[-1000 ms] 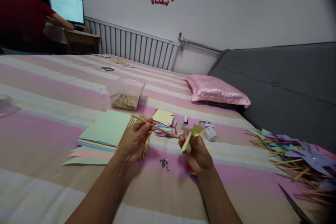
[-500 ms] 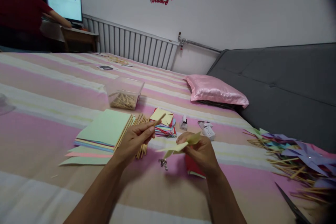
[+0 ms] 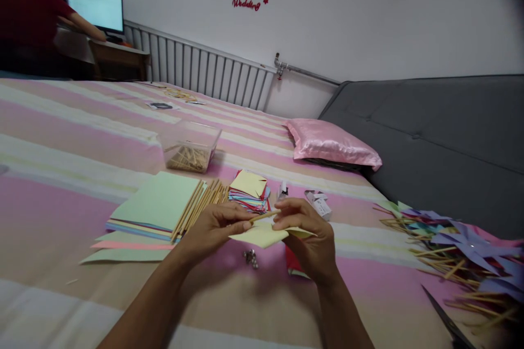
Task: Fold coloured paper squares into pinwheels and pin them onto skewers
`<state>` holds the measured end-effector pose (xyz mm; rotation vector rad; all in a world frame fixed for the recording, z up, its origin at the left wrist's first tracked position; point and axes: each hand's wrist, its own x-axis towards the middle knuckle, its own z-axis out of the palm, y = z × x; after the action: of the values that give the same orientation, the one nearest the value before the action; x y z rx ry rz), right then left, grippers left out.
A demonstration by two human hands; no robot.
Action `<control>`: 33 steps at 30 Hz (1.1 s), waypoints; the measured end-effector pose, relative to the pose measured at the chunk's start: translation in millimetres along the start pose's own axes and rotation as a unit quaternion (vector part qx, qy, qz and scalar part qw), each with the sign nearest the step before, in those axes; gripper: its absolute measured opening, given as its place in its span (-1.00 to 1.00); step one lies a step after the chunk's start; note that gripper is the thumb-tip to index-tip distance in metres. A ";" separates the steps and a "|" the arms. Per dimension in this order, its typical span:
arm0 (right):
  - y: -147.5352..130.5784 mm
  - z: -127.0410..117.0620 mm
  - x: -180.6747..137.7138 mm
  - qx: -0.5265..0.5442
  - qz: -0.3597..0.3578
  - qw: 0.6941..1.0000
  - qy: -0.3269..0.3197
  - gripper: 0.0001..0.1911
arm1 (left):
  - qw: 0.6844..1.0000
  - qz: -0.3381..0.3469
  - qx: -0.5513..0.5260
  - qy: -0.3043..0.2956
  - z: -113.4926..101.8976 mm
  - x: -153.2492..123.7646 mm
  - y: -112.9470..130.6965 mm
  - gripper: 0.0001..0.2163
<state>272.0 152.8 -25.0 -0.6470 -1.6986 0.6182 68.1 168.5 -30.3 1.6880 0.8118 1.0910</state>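
Observation:
My left hand (image 3: pixel 215 229) is closed on a thin wooden stick (image 3: pixel 265 216) whose tip points right. My right hand (image 3: pixel 309 234) pinches a pale yellow folded paper piece (image 3: pixel 262 235) that lies flat between the two hands, its fingertips meeting the stick's tip. Both hands hover just above the striped bedspread (image 3: pixel 82 185). Under them lie small metal pins (image 3: pixel 250 257) and a red paper (image 3: pixel 292 262).
A stack of coloured sheets (image 3: pixel 158 207) and loose sticks (image 3: pixel 202 202) lie left of my hands, cut squares (image 3: pixel 249 191) behind. A clear box of sticks (image 3: pixel 189 147), pink pillow (image 3: pixel 331 144), finished pinwheels (image 3: pixel 462 251), scissors (image 3: pixel 448 322) and a person at a desk (image 3: pixel 33 27).
The stick swung from pointing far left to lying short between my hands. The yellow paper turned from upright to flat, and both hands came together lower.

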 end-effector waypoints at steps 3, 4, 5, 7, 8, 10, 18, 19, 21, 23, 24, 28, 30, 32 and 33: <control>-2.1 1.3 0.3 -0.019 -0.018 1.000 0.011 -0.87 | 1.000 0.004 -0.001 0.001 -0.5 0.2 -4.0 -0.84; -2.3 1.5 0.2 -0.024 -0.025 0.999 0.015 -0.87 | 1.000 0.005 -0.003 0.003 -0.4 0.2 -4.8 -0.85; -2.2 1.7 0.1 -0.028 -0.029 0.999 0.017 -0.87 | 1.000 0.006 -0.004 0.003 -0.3 0.1 -5.3 -0.85; -1.3 1.8 -0.5 -0.035 -0.030 0.999 0.023 -0.87 | 1.000 0.009 -0.010 0.003 0.2 -0.3 -5.1 -0.85; -0.8 1.9 -0.9 -0.037 -0.030 0.999 0.026 -0.88 | 1.000 0.010 -0.013 0.003 0.5 -0.5 -4.6 -0.85; 0.2 2.1 -1.6 -0.038 -0.030 0.998 0.033 -0.88 | 1.000 0.014 -0.018 0.004 1.1 -0.8 -3.4 -0.85; -1.3 4.5 -1.7 -0.026 -0.037 0.998 0.052 -0.83 | 0.999 0.018 -0.024 0.014 2.4 -0.9 -0.3 -0.86; -1.6 4.9 -1.6 -0.025 -0.036 0.998 0.053 -0.83 | 0.999 0.013 -0.028 0.012 2.5 -1.2 -0.6 -0.86; -1.9 5.5 -1.5 -0.017 -0.030 0.998 0.055 -0.84 | 0.999 0.002 -0.038 0.009 2.8 -1.9 -1.3 -0.88; -1.5 6.0 -1.7 -0.001 -0.021 0.998 0.056 -0.83 | 0.999 -0.006 -0.039 0.007 2.9 -2.6 -1.7 -0.90; -1.2 6.2 -1.9 0.007 -0.015 0.998 0.055 -0.82 | 0.999 -0.008 -0.038 0.007 2.9 -2.9 -1.8 -0.90; 0.0 6.7 -2.9 0.018 -0.003 0.999 0.051 -0.79 | 0.999 -0.010 -0.036 0.005 2.4 -3.3 -2.1 -0.90; 0.1 6.8 -3.1 0.022 -0.004 0.999 0.050 -0.79 | 0.999 -0.007 -0.031 0.002 2.0 -3.2 -2.2 -0.89; -0.2 6.9 -2.8 0.030 -0.004 0.998 0.050 -0.81 | 1.000 -0.004 -0.025 0.000 2.0 -3.1 -2.1 -0.89; -0.4 7.0 -2.6 0.031 -0.005 0.998 0.051 -0.81 | 1.000 -0.003 -0.023 0.002 2.0 -3.0 -1.9 -0.88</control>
<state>265.7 150.2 -27.9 -0.6159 -1.5804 0.6187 68.8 165.8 -33.4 1.6451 0.7869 1.1013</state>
